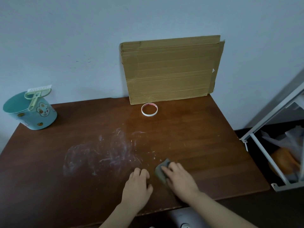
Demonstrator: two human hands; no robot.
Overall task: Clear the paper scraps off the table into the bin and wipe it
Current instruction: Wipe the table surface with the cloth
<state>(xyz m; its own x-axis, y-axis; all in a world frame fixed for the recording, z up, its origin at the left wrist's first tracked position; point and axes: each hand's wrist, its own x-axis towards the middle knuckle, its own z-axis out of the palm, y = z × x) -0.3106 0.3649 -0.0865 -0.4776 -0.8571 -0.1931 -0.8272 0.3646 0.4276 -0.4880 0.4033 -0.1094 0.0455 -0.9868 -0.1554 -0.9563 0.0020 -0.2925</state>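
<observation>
Dark brown wood-grain covers the table (205,145), whose rounded near edge passes under both forearms. The left hand (137,184) rests close to that edge, fingers loosely bent with their tips on the wood, grasping nothing that shows. Just beside it, the right hand (180,177) lies on a grey-green wiping pad (162,168), a small soft-cornered block, with fairly straight fingers pressing it flat to the surface; the thumb is hidden.

Past the pad lie a few tiny white flecks (153,154), too small to tell whether they are paper. Left of them, chalky white smears (107,152) swirl across the middle, dull against the glossy wood. To the right the top runs bare to its curved corner, where a white metal rack (269,125) holding crumpled plastic bags stands close alongside.

Farther back, a thin white ring (149,109) lies flat, just in front of a corrugated cardboard sheet (171,68) leaning on the pale blue wall (65,38). At the far left corner stands the round teal bin (35,116), tilted-looking and rabbit-stickered, a pale green brush (37,94) lying across its lid.
</observation>
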